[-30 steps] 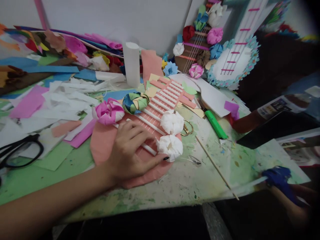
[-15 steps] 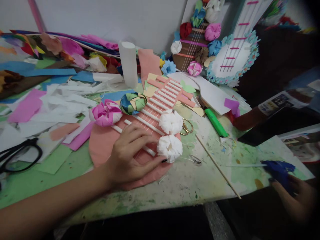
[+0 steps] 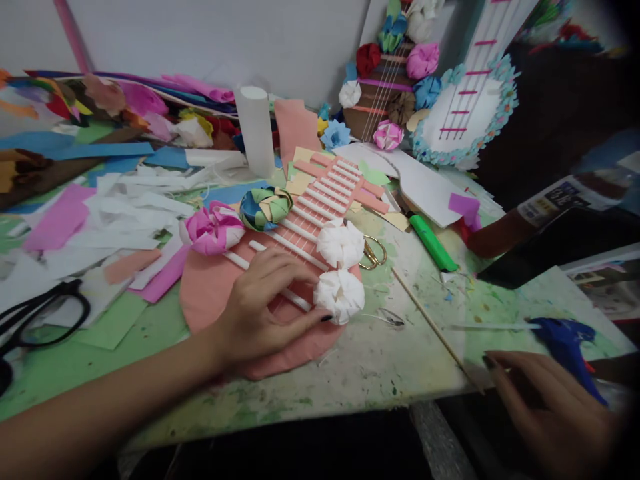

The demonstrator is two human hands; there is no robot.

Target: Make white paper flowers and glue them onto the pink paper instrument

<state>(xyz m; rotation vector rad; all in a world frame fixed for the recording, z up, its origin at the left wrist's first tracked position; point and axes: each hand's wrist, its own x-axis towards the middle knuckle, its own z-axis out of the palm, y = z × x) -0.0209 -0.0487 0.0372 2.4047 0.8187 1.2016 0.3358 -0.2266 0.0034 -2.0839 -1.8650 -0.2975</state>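
My left hand (image 3: 263, 303) lies over a pink paper guitar (image 3: 210, 293), its fingers and thumb closed against the left side of the lower white paper flower (image 3: 340, 297). Just above that sits another white paper flower (image 3: 341, 243). A pink-and-white paper flower (image 3: 213, 228) and a blue-green one (image 3: 266, 208) rest on the guitar's left side. White strips cross the neck. At the lower right, my right hand (image 3: 550, 407) is open and holds nothing, slightly blurred. Near it a blue glue gun (image 3: 565, 340) lies at the table edge, a clear glue stick poking out.
A thin wooden stick (image 3: 430, 320) and small gold-handled scissors (image 3: 374, 253) lie right of the guitar. A green cutter (image 3: 433, 241) and a bottle (image 3: 525, 217) are farther right. Black-handled scissors (image 3: 47, 317) and paper scraps (image 3: 110, 220) cover the left. Decorated instruments (image 3: 463, 107) stand behind.
My right hand has let go of the glue gun and moved left and towards me. My left hand stays at the white paper flower.
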